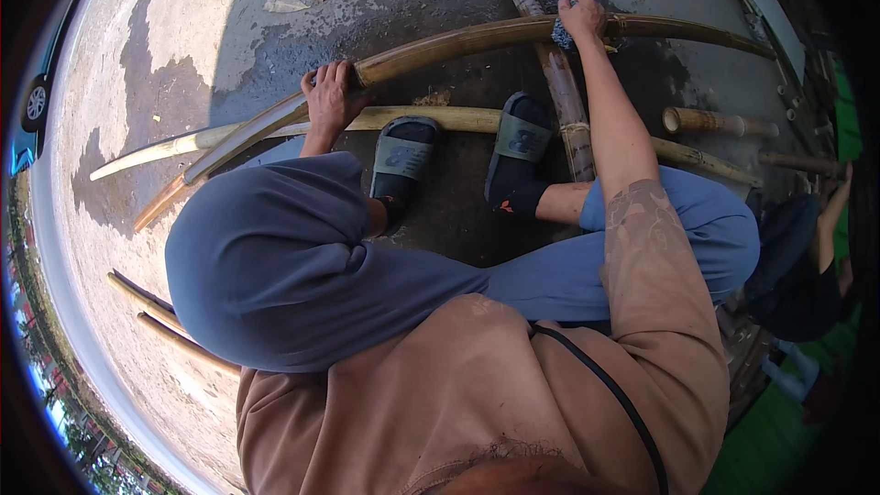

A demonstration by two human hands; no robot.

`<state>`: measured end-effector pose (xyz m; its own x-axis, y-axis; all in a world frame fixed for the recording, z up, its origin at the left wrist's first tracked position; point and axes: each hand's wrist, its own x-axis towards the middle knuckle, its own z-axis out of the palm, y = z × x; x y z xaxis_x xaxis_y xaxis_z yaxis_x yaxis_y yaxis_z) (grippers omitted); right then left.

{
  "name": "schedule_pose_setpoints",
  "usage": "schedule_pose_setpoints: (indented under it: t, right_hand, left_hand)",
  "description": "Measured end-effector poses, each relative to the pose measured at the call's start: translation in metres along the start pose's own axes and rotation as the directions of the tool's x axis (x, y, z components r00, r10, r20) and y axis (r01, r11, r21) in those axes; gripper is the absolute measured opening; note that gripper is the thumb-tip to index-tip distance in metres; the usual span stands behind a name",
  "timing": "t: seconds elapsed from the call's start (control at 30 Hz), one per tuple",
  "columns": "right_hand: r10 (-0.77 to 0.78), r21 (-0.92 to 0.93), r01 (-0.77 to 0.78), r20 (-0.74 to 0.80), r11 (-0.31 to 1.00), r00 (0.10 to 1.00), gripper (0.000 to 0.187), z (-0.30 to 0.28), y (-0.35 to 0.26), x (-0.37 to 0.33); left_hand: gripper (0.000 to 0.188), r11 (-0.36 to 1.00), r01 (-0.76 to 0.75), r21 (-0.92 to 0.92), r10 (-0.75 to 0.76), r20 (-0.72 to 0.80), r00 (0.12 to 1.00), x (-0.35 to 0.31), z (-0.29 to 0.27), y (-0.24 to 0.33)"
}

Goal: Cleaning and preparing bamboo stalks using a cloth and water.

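Observation:
A long split bamboo pole runs across in front of me, wet and brown, from the lower left to the far right. My left hand is closed over it left of the middle, fingers curled across its top. Farther right, my right hand grips a crumpled blue-grey scouring pad and presses it on the same pole. A thicker round bamboo piece lies crosswise beneath the pole. Closer to my feet, another bamboo length lies on the wet ground, partly behind my sandals.
My sandals are close to the bamboo. A short bamboo tube lies at the right. More bamboo strips rest at the left. Another person sits at the right edge. A vehicle stands far left.

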<state>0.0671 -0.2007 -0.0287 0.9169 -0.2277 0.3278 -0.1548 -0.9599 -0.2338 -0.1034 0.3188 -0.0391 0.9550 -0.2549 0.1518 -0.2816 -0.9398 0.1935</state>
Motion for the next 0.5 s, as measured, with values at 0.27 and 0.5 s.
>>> schedule_pose_setpoints:
  t: [0.27, 0.5]
  right_hand:
    - [-0.390, 0.419, 0.271, 0.231, 0.867, 0.891, 0.027, 0.017, -0.342, -0.175]
    - [0.120, -0.043, -0.114, 0.504, 0.993, 0.855, 0.052, -0.006, -0.135, -0.008]
  left_hand:
    - [0.054, 0.992, -0.106, -0.074, 0.091, -0.182, 0.979, 0.009, 0.011, -0.010]
    - [0.054, 0.992, -0.030, -0.120, 0.028, -0.018, 0.999, -0.004, -0.011, -0.051]
